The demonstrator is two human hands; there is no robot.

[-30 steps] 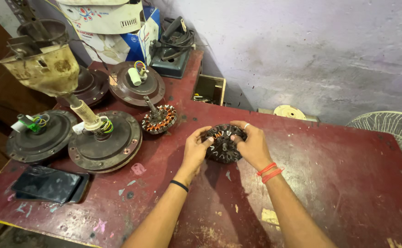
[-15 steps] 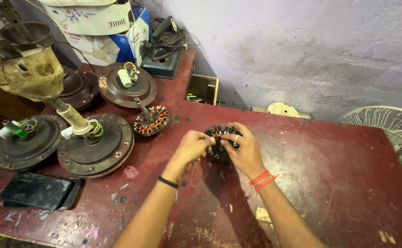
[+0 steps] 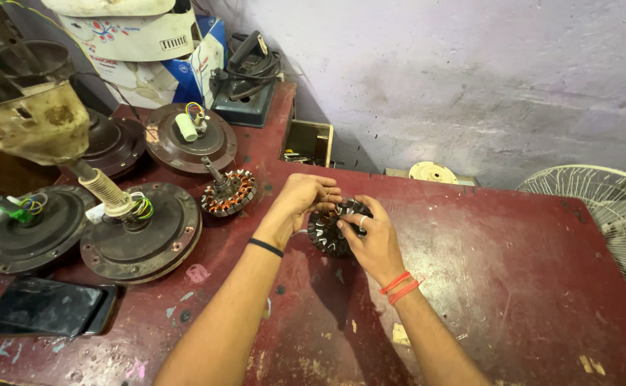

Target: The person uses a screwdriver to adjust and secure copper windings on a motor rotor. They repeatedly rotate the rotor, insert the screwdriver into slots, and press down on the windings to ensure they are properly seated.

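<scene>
A dark round fan stator with copper windings sits on the red worktable, tilted up between my hands. My left hand curls over its top left edge, fingers pinching at the windings. My right hand, with a ring and a red thread at the wrist, grips the stator's right side. A second stator with bright copper coils and a shaft stands just left of my left hand.
Several dark fan motor housings with coloured wires lie on the left. A phone in a black case rests at the near left. Boxes and a dark device stand at the back. A white fan guard leans at the right.
The view has shifted a little. Both hands stay on the dark stator; my left hand has moved up over its top edge and the stator is tilted more upright.
</scene>
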